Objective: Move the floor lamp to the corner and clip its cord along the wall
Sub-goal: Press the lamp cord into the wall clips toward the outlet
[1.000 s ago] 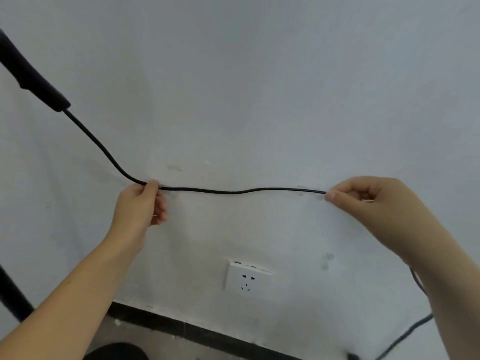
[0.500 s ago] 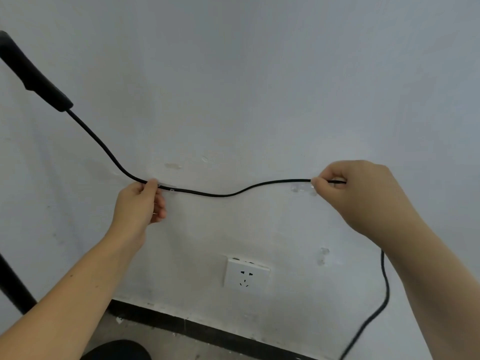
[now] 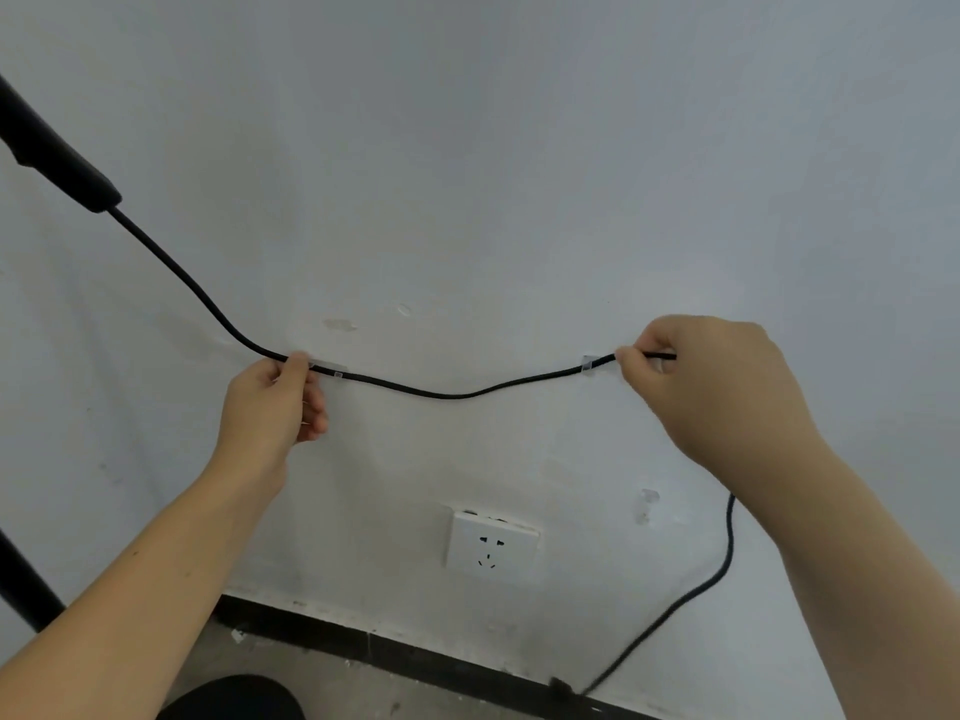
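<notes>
Both grips pinch the cord (image 3: 447,394) against the wall (image 3: 519,174).

A white wall socket (image 3: 491,544) is mounted low on the white wall (image 3: 519,174), above a dark skirting strip (image 3: 415,652). Grey floor (image 3: 332,683) is seen below it.

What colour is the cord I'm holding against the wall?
Black. The cord shows clearly in the head view, stretched between both hands.

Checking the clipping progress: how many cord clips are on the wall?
2: one clip beside the left hand, one clip beside the right hand. Hands may hide others.
</notes>
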`<move>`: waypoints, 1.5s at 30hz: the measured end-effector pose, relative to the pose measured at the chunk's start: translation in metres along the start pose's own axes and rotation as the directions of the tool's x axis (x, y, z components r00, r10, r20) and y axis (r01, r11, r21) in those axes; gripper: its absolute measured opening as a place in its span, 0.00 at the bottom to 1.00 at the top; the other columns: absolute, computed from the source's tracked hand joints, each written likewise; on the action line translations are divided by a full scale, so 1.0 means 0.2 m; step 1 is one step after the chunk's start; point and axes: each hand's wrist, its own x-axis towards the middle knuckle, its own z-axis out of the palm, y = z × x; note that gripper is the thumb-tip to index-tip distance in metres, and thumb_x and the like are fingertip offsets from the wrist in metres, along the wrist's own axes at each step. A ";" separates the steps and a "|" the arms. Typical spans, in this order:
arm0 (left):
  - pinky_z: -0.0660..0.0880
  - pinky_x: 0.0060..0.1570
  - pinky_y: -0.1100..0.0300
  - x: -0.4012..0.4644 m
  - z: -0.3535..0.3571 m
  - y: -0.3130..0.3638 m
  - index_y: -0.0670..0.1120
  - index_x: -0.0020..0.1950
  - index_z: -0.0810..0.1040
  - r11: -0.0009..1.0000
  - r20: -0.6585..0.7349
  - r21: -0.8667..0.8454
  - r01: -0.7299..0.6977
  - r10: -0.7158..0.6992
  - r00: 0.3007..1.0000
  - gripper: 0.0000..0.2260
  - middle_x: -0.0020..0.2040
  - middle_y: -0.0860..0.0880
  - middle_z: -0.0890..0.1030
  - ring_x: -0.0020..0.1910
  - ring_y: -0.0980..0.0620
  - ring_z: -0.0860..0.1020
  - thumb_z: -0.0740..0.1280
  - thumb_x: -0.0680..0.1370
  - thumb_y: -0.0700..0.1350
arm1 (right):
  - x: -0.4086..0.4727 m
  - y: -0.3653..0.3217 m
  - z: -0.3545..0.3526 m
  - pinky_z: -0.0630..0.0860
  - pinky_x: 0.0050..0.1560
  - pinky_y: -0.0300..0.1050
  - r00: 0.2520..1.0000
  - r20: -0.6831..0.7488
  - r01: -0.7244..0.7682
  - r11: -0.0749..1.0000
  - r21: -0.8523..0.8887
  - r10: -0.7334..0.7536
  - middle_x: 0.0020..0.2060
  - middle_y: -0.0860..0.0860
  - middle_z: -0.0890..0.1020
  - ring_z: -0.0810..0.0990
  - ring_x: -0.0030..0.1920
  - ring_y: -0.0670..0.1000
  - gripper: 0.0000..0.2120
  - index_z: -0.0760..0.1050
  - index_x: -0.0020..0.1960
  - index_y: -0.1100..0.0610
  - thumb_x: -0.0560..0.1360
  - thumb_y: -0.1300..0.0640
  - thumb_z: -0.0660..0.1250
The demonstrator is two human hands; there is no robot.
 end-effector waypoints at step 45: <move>0.73 0.28 0.58 -0.66 0.86 -0.10 0.46 0.30 0.79 0.827 0.709 0.329 -0.455 0.101 0.698 0.18 0.19 0.50 0.73 0.15 0.53 0.69 0.65 0.75 0.56 | -0.48 0.54 0.53 0.70 0.32 0.44 0.905 0.231 -0.423 0.710 0.563 0.356 0.16 0.42 0.71 0.70 0.21 0.46 0.18 0.74 0.27 0.50 0.75 0.47 0.66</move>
